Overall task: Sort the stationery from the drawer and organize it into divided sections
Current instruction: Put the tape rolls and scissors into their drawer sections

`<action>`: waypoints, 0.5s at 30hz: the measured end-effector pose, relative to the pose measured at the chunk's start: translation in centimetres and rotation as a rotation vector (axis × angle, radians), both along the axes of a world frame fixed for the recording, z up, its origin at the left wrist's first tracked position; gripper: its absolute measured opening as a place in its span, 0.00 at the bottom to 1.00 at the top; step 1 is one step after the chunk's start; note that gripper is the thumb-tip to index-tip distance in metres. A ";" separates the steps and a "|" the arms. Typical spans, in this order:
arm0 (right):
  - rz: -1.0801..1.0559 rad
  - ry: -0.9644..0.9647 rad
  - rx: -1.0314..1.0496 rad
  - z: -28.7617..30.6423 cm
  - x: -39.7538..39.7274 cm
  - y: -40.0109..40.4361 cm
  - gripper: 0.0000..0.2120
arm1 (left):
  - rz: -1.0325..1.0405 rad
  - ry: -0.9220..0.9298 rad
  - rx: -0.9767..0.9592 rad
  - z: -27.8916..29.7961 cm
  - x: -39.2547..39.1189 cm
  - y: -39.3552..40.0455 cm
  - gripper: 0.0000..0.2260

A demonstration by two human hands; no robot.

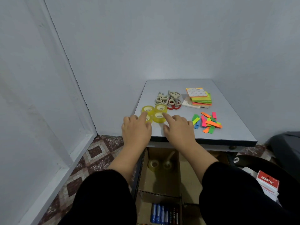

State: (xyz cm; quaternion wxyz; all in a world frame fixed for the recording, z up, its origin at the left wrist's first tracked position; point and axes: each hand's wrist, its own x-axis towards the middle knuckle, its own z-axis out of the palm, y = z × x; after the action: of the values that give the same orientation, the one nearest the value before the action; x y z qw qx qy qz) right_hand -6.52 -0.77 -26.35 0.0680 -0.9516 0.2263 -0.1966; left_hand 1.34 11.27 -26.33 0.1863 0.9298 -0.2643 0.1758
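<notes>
Reaching over the table's (227,140) near edge, both hands lie spread w/ fingers straight: left hand (135,129) touching the front-left tape roll, right hand (179,129) w/ index tip at the four yellow tape rolls (154,113). Rolls sit near the left edge; bare tabletop lies btwn them and the neon paper strips (207,121). Scissors (168,99) and sticky-note pads (198,98) sit further back; the divided drawer (162,184) stands open below.

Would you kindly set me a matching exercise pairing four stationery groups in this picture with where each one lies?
Things:
1. yellow tape rolls
2. grey-handled scissors
3. neon sticky-note pads
4. blue pens

Places:
A. near compartment of the cardboard drawer
B. far right of the grey tabletop
C. at the fingertips of both hands
D. just behind the tape rolls

Pairs: 1-C, 2-D, 3-B, 4-A
</notes>
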 end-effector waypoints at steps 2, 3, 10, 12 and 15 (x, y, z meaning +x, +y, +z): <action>0.008 0.106 -0.053 0.3 0.7 -0.2 0.21 | -0.006 0.022 0.061 0.4 0.4 -0.3 0.17; 0.009 0.133 -0.077 0.4 0.9 -0.3 0.20 | -0.008 0.021 0.077 0.5 0.4 -0.5 0.17; 0.026 0.065 -0.062 0.6 0.3 0.1 0.15 | 0.011 0.014 0.043 0.5 -0.6 0.0 0.13; 0.035 0.052 -0.051 0.6 -0.4 0.3 0.15 | -0.001 0.033 0.019 0.5 -1.1 0.4 0.10; 0.061 0.013 -0.050 0.7 -1.9 0.8 0.14 | -0.027 0.038 -0.016 0.4 -2.0 1.2 0.08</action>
State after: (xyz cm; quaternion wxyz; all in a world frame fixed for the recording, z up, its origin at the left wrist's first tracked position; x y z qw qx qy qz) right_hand -8.41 0.00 -25.68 0.0488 -0.9607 0.1925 -0.1939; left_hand -0.64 12.47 -25.96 0.2011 0.9277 -0.2721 0.1578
